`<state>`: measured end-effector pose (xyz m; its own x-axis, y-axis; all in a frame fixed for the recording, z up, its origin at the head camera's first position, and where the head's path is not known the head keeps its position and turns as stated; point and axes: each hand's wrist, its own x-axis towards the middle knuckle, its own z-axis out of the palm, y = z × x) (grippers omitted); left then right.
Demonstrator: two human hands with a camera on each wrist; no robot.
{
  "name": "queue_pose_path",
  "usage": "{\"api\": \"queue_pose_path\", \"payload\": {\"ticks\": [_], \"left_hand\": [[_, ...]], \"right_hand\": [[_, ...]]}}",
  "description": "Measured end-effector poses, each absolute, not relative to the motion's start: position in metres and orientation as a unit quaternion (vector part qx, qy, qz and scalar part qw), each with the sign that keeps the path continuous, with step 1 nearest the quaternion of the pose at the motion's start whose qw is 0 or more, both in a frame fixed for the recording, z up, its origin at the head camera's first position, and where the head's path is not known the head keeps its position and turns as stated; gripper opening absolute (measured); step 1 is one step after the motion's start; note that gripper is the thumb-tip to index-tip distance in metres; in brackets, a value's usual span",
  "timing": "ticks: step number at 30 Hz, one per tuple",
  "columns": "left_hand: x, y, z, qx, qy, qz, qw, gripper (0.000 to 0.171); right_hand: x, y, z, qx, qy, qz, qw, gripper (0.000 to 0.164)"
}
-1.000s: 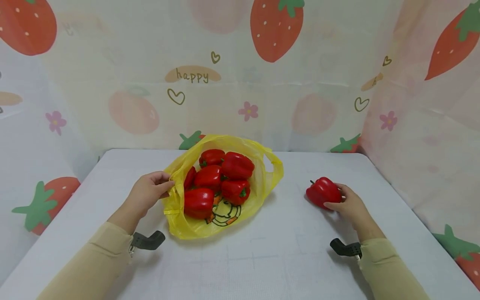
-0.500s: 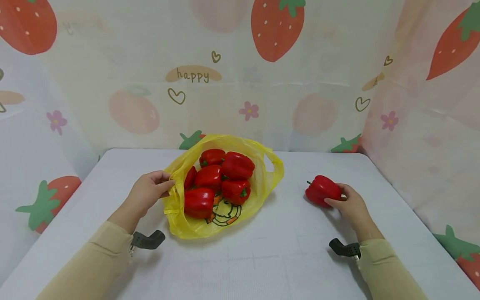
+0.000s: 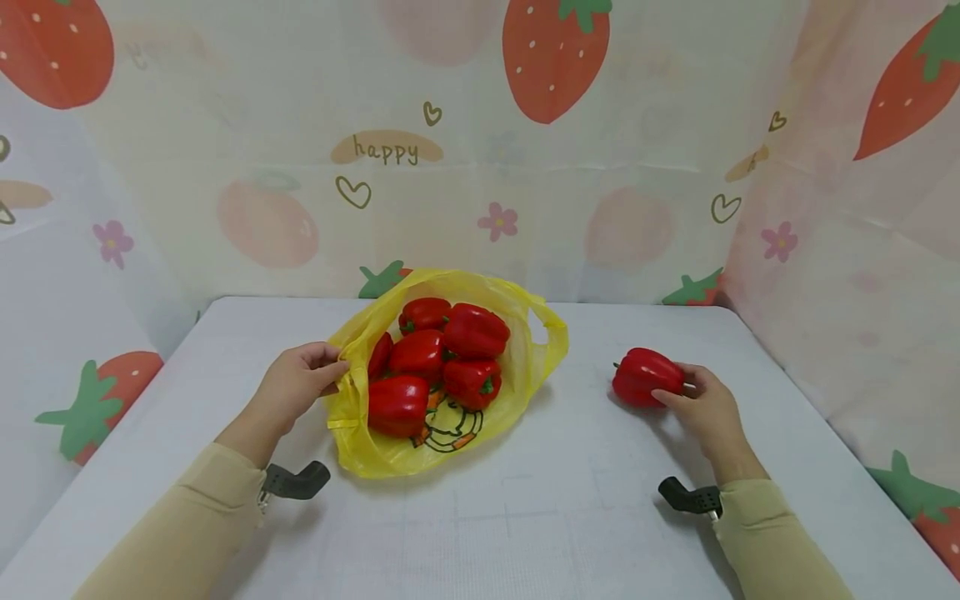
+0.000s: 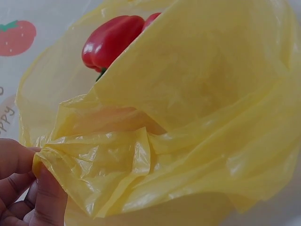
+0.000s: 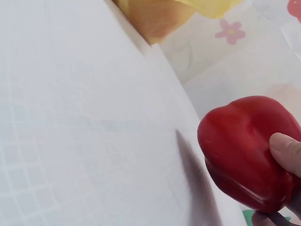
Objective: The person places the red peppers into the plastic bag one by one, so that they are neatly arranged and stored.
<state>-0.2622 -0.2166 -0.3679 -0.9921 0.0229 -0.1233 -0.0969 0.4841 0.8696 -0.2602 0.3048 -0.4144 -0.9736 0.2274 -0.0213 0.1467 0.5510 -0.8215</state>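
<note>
A yellow plastic bag [image 3: 352, 454] lies on the table with its mouth facing me, and several red bell peppers [image 3: 416, 354] are inside it. My left hand [image 3: 296, 379] pinches the left edge of the bag's mouth; in the left wrist view the gathered plastic [image 4: 94, 165] is held between thumb and fingers. Over on the right, my right hand [image 3: 705, 408] grips a single red bell pepper [image 3: 645, 377] from its right side, its green stem pointing left. The right wrist view shows the thumb [image 5: 287, 150] pressed on this pepper, with a shadow on the table beside it.
The white table [image 3: 510, 533] reaches back to a curtain [image 3: 465, 100] printed with strawberries, flowers and hearts. The bag's right handle loop [image 3: 555, 337] stands out toward the right. A black wrist mount [image 3: 296, 481] is fixed at each sleeve.
My right hand has raised the bell pepper slightly and turned it a little. The left hand and the bag have stayed in place.
</note>
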Motion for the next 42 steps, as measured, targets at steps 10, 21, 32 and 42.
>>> {"api": "queue_pose_path", "payload": {"ticks": [10, 21, 32, 42], "left_hand": [[-0.261, -0.217, -0.368, -0.020, 0.859, 0.508, 0.058, 0.031], [-0.262, -0.218, -0.367, -0.022, 0.859, 0.508, 0.059, 0.033], [-0.262, -0.220, -0.367, -0.017, 0.856, 0.514, 0.057, 0.033], [-0.259, -0.222, -0.362, -0.013, 0.855, 0.515, 0.055, 0.035]], "right_hand": [[-0.257, 0.296, -0.400, -0.107, -0.856, 0.503, 0.056, 0.075], [-0.252, 0.278, -0.376, -0.053, -0.847, 0.519, 0.104, 0.067], [-0.256, 0.250, -0.355, 0.004, -0.806, 0.576, 0.137, 0.064], [-0.257, 0.216, -0.341, 0.079, -0.775, 0.612, 0.139, 0.056]]}}
